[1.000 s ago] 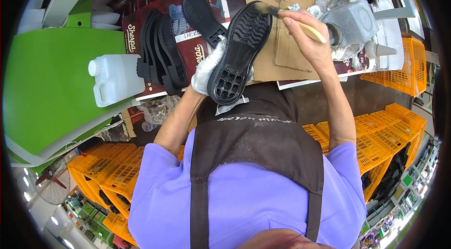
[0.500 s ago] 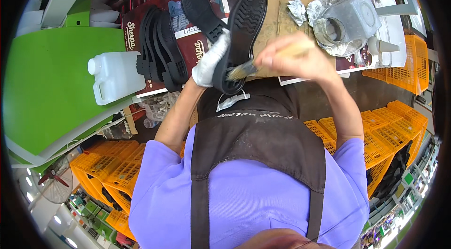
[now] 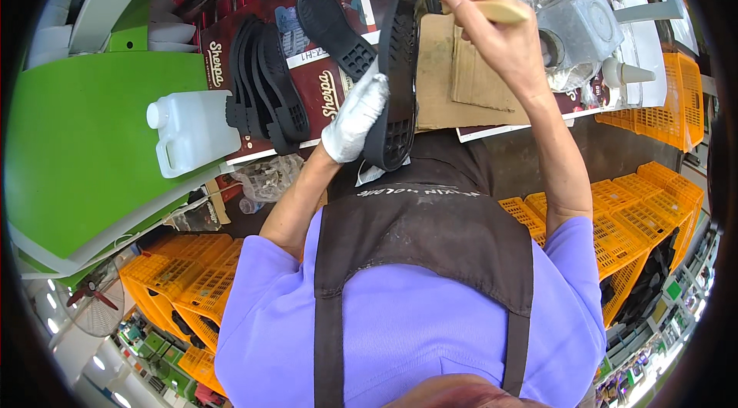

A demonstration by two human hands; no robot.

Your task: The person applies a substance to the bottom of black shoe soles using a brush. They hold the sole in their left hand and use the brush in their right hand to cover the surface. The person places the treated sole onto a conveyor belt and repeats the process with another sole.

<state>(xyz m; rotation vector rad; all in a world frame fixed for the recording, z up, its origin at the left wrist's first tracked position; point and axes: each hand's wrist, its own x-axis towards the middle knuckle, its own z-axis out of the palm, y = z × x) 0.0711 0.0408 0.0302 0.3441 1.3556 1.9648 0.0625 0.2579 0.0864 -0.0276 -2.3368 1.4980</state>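
Observation:
My left hand (image 3: 356, 122), in a white glove, grips a black shoe sole (image 3: 399, 73) by its left edge. The sole is tilted, its treaded inner face toward the right. Bare, my right hand (image 3: 492, 27) holds a brush (image 3: 496, 10) by its pale wooden handle. Its bristles are against the far right rim of the sole. Behind my left hand a loose black sole (image 3: 332, 27) lies flat on the bench. Left of that, several more black soles (image 3: 265, 85) stand nested side by side.
A white plastic jug (image 3: 196, 131) stands by the soles on the left, near a green surface (image 3: 84, 131). Cardboard (image 3: 480, 77) covers the bench's right part. A clear container (image 3: 584, 27) and a nozzle bottle (image 3: 626, 73) stand beyond. Orange crates (image 3: 615, 223) flank me.
My right hand has carried the brush from the sole's near end up to its far right rim. The sole has turned onto its side in my left hand.

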